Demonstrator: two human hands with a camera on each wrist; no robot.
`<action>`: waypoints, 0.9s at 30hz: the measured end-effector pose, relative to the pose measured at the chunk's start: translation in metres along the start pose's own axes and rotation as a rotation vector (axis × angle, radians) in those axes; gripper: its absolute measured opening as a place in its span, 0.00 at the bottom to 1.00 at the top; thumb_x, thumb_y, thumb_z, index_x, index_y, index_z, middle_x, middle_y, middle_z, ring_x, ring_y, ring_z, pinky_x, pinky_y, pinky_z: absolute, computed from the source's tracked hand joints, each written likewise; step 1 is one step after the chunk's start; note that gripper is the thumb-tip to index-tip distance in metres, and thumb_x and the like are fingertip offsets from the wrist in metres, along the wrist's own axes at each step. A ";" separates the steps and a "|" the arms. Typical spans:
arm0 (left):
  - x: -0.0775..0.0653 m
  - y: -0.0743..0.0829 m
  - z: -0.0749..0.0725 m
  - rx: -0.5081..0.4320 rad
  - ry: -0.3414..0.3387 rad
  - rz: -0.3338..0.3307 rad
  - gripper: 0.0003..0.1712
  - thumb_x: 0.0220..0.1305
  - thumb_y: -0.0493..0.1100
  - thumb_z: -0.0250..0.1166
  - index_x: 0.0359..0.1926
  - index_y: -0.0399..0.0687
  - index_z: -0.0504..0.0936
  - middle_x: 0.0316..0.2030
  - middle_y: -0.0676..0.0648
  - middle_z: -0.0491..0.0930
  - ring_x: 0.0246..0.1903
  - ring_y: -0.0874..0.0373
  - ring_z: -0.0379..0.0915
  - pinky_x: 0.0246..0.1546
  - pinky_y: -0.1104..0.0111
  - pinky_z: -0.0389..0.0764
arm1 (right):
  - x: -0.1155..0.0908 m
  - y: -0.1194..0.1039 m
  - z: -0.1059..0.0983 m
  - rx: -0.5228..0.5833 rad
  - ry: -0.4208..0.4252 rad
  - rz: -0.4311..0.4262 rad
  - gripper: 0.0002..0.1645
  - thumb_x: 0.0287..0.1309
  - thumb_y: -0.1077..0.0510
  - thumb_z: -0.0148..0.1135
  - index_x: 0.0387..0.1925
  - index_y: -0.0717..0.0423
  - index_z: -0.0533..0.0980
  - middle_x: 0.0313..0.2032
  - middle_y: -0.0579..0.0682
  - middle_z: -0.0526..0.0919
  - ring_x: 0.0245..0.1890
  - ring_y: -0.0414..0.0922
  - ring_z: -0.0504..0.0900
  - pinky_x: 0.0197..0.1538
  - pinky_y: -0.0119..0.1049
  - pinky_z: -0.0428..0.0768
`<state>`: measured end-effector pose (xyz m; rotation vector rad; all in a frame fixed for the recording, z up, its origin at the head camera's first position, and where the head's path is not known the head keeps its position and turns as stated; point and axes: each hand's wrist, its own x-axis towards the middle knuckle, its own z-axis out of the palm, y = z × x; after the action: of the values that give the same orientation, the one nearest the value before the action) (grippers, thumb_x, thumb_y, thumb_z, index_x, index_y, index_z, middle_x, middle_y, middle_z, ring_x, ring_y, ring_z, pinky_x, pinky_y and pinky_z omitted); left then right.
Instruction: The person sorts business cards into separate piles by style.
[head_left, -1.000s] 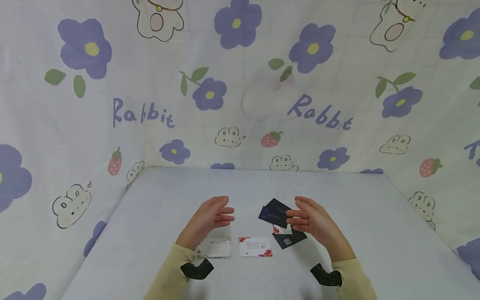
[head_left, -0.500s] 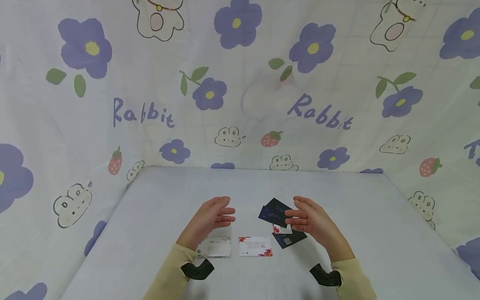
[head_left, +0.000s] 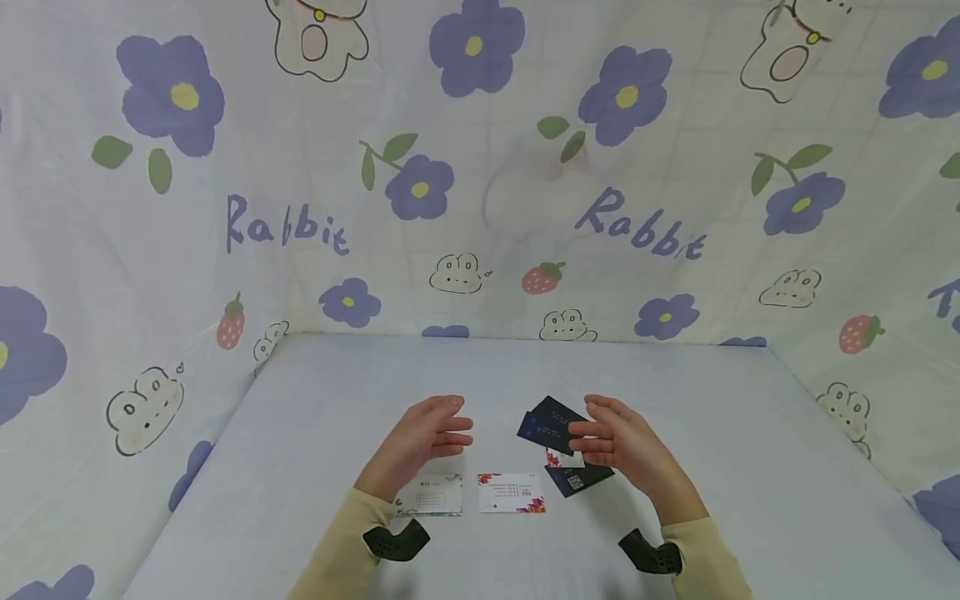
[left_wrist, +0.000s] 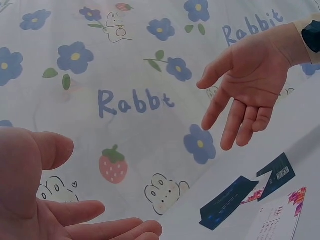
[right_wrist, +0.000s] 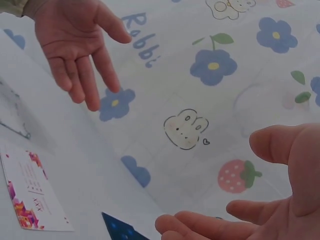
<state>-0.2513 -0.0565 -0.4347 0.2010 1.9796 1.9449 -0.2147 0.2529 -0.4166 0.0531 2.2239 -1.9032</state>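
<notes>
My left hand [head_left: 417, 442] hovers above the table with relaxed fingers and holds nothing. Below its wrist lies a white business card with grey leaf trim [head_left: 431, 495], partly covered by the forearm. My right hand [head_left: 628, 442], also holding nothing, is in the air with its fingers overlapping the dark business cards [head_left: 551, 423] in the head view. Between the hands lies a white business card with red flowers [head_left: 512, 493]. Another red-flowered card [head_left: 562, 459] is mostly hidden between the upper dark cards and a dark card with a QR code [head_left: 576, 480]. Both palms show in the left wrist view.
A white table [head_left: 337, 375] carries the cards. Behind and at both sides hangs a white curtain [head_left: 480, 192] printed with purple flowers, rabbits and strawberries. A black band [head_left: 396, 540] sits on the left wrist and another black band [head_left: 651, 552] on the right.
Both hands have drifted very slightly inward, toward each other. The cards have stayed where they were.
</notes>
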 end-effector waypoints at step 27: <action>0.020 -0.029 0.029 -0.006 -0.077 -0.057 0.38 0.77 0.58 0.54 0.74 0.37 0.62 0.64 0.30 0.73 0.55 0.45 0.81 0.62 0.56 0.81 | 0.016 0.025 0.010 -0.143 -0.007 0.112 0.42 0.77 0.42 0.47 0.77 0.64 0.52 0.68 0.74 0.69 0.64 0.68 0.76 0.66 0.58 0.76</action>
<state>-0.2549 -0.0235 -0.4662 0.2123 1.9094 1.8782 -0.2247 0.2454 -0.4455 0.1438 2.2946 -1.6804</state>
